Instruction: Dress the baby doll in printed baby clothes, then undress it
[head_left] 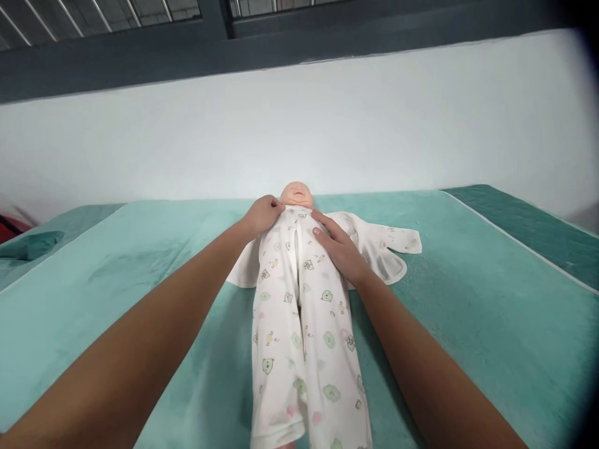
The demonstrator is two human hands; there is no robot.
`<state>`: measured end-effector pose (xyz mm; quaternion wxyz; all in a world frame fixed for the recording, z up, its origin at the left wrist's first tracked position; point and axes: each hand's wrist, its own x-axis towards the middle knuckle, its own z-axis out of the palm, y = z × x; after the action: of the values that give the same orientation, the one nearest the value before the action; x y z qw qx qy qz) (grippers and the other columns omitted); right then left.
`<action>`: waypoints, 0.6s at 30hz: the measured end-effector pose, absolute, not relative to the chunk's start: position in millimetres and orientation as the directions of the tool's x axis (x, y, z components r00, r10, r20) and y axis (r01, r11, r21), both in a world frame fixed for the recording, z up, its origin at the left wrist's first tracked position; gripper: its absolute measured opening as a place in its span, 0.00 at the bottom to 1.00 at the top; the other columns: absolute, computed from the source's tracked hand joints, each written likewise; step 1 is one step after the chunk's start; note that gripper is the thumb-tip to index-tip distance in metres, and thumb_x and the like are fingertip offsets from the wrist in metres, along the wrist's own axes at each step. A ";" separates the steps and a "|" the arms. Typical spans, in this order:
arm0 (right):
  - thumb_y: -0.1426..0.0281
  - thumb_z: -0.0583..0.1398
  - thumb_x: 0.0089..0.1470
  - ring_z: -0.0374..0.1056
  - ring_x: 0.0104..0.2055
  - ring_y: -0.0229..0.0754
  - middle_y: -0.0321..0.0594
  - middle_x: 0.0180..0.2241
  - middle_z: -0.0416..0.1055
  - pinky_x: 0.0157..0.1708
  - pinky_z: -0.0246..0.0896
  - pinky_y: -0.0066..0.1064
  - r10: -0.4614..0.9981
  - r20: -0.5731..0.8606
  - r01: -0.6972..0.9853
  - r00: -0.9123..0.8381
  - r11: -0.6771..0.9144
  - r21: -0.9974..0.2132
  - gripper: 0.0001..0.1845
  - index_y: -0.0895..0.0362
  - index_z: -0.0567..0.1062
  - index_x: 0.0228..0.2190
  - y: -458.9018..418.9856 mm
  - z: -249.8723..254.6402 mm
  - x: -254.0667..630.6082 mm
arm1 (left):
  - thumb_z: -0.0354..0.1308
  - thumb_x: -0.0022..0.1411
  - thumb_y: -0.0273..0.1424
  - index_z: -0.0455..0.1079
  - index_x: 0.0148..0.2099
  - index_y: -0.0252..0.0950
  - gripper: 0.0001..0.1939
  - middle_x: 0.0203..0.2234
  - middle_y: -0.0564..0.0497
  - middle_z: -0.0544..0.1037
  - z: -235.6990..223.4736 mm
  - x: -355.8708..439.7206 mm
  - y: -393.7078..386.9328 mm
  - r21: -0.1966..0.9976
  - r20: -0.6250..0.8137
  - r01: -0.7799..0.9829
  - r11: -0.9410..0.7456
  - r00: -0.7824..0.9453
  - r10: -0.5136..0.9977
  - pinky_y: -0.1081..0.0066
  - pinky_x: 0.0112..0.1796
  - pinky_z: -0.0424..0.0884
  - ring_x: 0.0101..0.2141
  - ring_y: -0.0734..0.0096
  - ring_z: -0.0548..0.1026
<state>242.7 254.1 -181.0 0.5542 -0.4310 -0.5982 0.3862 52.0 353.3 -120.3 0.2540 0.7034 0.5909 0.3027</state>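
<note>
A baby doll (pixel 296 194) lies on its back on the teal sheet, head toward the wall. It wears a white patterned romper (pixel 304 324) with small green and pink animal prints. My left hand (pixel 262 214) is closed, pinching the romper's fabric at the doll's shoulder beside the neck. My right hand (pixel 337 247) rests flat on the doll's chest and side, fingers stretched out over the cloth. An empty romper sleeve (pixel 393 243) spreads out to the right of that hand.
The teal sheet (pixel 468 299) covers a wide bed or table against a white wall (pixel 327 125). A darker green cover (pixel 524 224) lies at the right edge. A dark window frame (pixel 224 31) runs along the top.
</note>
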 end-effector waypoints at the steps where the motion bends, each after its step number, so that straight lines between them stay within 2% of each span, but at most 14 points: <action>1: 0.56 0.58 0.60 0.56 0.66 0.45 0.35 0.63 0.63 0.68 0.48 0.44 0.942 0.334 0.103 0.017 0.331 -0.938 0.25 0.48 0.71 0.56 254.0 -181.9 243.2 | 0.56 0.60 0.34 0.68 0.32 0.37 0.06 0.32 0.49 0.76 -122.8 54.8 352.9 0.702 0.161 0.688 -0.183 0.097 0.982 0.67 0.38 0.65 0.34 0.66 0.71; 4: 0.57 0.55 0.61 0.63 0.61 0.47 0.38 0.57 0.70 0.63 0.54 0.46 0.925 0.358 0.225 0.126 0.325 -0.919 0.21 0.49 0.73 0.53 252.4 -188.7 248.9 | 0.53 0.63 0.34 0.68 0.36 0.37 0.06 0.35 0.49 0.77 -131.4 59.4 343.3 0.696 0.228 0.689 -0.203 0.056 0.972 0.67 0.41 0.66 0.37 0.65 0.72; 7: 0.62 0.54 0.60 0.66 0.56 0.51 0.46 0.52 0.73 0.59 0.58 0.49 0.879 0.427 0.455 0.213 0.298 -0.839 0.20 0.55 0.74 0.50 248.1 -201.1 261.9 | 0.47 0.66 0.33 0.68 0.41 0.37 0.09 0.39 0.48 0.77 -145.7 50.8 320.9 0.677 0.331 0.685 -0.268 0.043 0.943 0.65 0.43 0.67 0.40 0.65 0.73; 9: 0.69 0.54 0.57 0.65 0.55 0.53 0.51 0.51 0.73 0.58 0.58 0.50 0.824 0.513 0.629 0.239 0.271 -0.729 0.19 0.59 0.74 0.48 240.0 -210.8 273.8 | 0.45 0.67 0.31 0.69 0.45 0.36 0.12 0.42 0.45 0.76 -161.2 36.7 298.9 0.599 0.450 0.729 -0.331 0.035 0.892 0.62 0.47 0.67 0.44 0.61 0.72; 11: 0.74 0.54 0.55 0.62 0.57 0.56 0.54 0.51 0.71 0.58 0.55 0.52 0.779 0.578 0.770 0.244 0.206 -0.603 0.19 0.59 0.74 0.48 225.0 -219.8 286.2 | 0.46 0.66 0.30 0.69 0.48 0.34 0.13 0.46 0.41 0.75 -180.4 19.4 271.7 0.465 0.535 0.804 -0.370 0.078 0.841 0.57 0.51 0.66 0.49 0.57 0.69; 13: 0.74 0.55 0.54 0.60 0.58 0.58 0.54 0.54 0.70 0.58 0.54 0.55 0.758 0.594 0.850 0.269 0.103 -0.516 0.19 0.59 0.73 0.48 203.7 -227.3 296.4 | 0.50 0.65 0.30 0.69 0.52 0.35 0.15 0.51 0.42 0.73 -198.9 3.1 241.6 0.344 0.520 0.823 -0.452 0.233 0.822 0.54 0.54 0.64 0.53 0.56 0.67; 15: 0.72 0.56 0.55 0.59 0.59 0.59 0.54 0.54 0.69 0.56 0.55 0.55 0.758 0.600 0.885 0.258 0.064 -0.461 0.18 0.58 0.74 0.48 179.6 -232.7 301.3 | 0.51 0.65 0.30 0.71 0.53 0.37 0.16 0.55 0.42 0.71 -211.8 -8.7 213.3 0.251 0.467 0.837 -0.486 0.335 0.818 0.52 0.56 0.62 0.58 0.52 0.63; 18: 0.72 0.55 0.59 0.63 0.55 0.55 0.49 0.50 0.73 0.56 0.57 0.50 0.785 0.616 0.907 0.062 0.214 -0.364 0.13 0.56 0.76 0.43 150.6 -235.5 295.7 | 0.52 0.65 0.30 0.72 0.55 0.41 0.18 0.57 0.44 0.71 -216.9 -14.5 186.0 0.163 0.385 0.820 -0.549 0.459 0.801 0.46 0.62 0.53 0.64 0.50 0.57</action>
<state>295.7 150.6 -235.5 0.3800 -0.6219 -0.6800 -0.0799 -14.5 186.0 -216.9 -0.0229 0.8538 0.4746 0.2128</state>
